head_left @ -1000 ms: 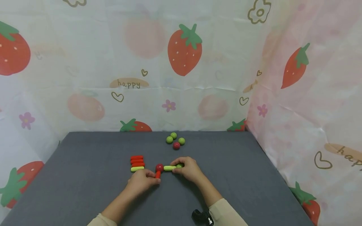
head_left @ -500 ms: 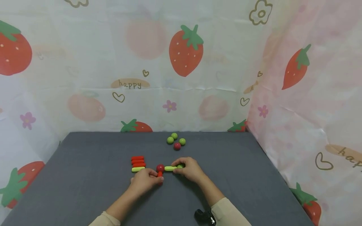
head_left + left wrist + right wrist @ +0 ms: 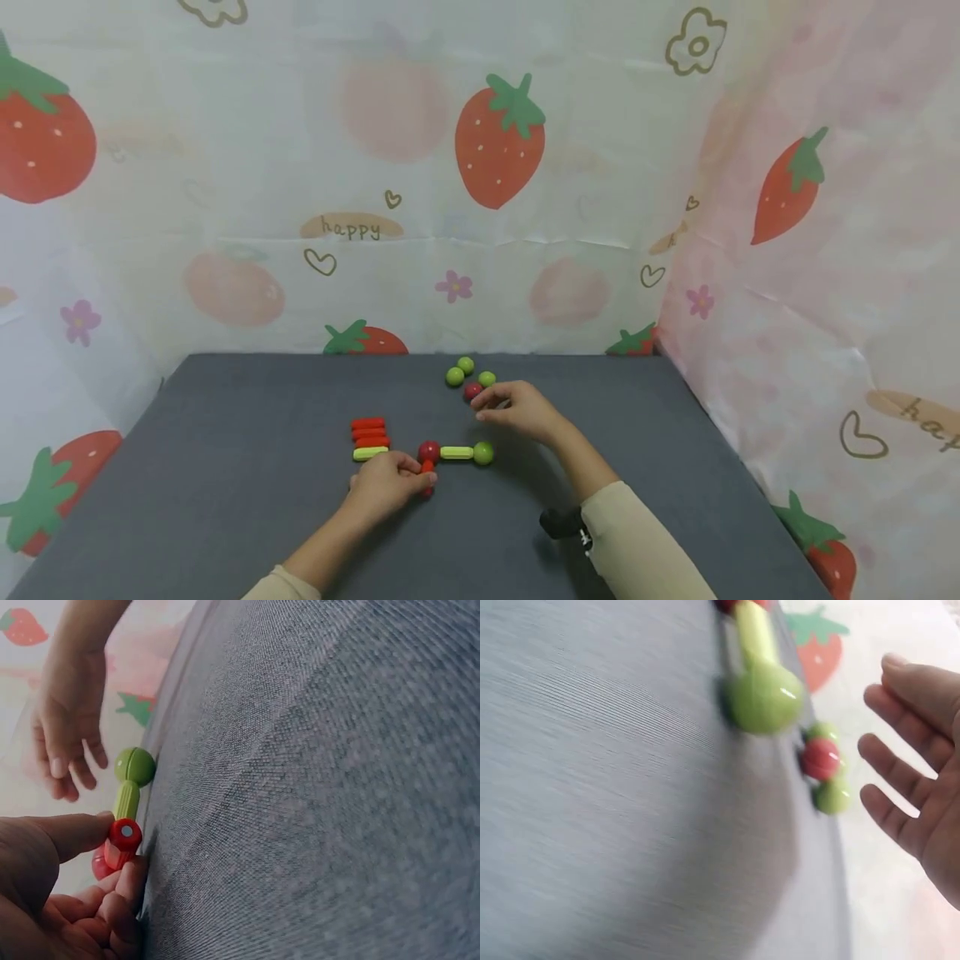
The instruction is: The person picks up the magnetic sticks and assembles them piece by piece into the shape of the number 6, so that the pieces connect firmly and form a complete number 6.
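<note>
My left hand pinches a red magnetic stick between thumb and fingers; a silvery dot shows in its near end. The stick's far end meets a red ball. From that ball a yellow-green stick runs right to a green ball, all joined in an L shape on the table. My right hand is in the air beyond this piece, fingers spread and holding nothing in the right wrist view. Its fingertips are near a loose red ball.
Several loose green balls sit around the loose red one towards the table's back. Left of the joined piece lie red sticks in a row with one yellow-green stick. A strawberry-print cloth hangs behind the grey table.
My right hand has let go of the green ball and yellow-green stick and moved up and away towards the loose balls. My left hand still holds the red magnetic stick.
</note>
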`<action>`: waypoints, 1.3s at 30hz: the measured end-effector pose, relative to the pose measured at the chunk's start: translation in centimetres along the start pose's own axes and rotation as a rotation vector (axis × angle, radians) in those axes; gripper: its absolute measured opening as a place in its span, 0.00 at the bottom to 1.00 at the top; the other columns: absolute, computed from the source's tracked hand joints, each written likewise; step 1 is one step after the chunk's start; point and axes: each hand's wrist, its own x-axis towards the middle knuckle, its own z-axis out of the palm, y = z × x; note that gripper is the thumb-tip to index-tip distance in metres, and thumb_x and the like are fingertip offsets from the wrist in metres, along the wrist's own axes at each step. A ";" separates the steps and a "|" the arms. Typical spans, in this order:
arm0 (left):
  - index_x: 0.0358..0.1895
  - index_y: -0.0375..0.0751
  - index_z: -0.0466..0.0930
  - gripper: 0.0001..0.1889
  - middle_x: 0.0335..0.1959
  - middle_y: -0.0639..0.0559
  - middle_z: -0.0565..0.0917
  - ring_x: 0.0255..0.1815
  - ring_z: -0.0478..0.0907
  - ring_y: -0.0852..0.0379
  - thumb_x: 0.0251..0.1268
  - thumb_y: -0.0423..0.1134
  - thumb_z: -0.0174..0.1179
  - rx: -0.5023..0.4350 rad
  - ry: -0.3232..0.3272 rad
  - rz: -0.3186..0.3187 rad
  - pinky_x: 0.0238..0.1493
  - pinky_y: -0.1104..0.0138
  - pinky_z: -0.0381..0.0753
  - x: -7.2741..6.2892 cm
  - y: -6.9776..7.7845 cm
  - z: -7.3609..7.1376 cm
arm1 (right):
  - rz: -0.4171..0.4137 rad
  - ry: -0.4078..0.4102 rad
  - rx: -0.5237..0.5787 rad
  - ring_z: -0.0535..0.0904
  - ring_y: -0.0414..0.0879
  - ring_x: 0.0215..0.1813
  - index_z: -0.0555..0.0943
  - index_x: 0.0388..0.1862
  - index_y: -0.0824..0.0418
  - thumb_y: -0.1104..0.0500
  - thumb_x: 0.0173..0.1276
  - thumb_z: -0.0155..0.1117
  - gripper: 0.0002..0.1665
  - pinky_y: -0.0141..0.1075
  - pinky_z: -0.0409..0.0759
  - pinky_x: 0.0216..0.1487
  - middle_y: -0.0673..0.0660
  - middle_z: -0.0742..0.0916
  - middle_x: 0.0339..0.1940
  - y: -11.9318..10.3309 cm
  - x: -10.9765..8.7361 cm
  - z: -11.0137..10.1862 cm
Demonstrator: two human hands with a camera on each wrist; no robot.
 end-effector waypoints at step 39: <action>0.35 0.48 0.85 0.13 0.25 0.61 0.86 0.30 0.78 0.62 0.60 0.51 0.74 -0.032 -0.013 0.009 0.53 0.45 0.63 -0.2 -0.2 0.1 | 0.218 0.199 0.054 0.79 0.56 0.65 0.80 0.68 0.57 0.63 0.70 0.70 0.27 0.50 0.79 0.59 0.59 0.84 0.65 5.3 7.0 -0.1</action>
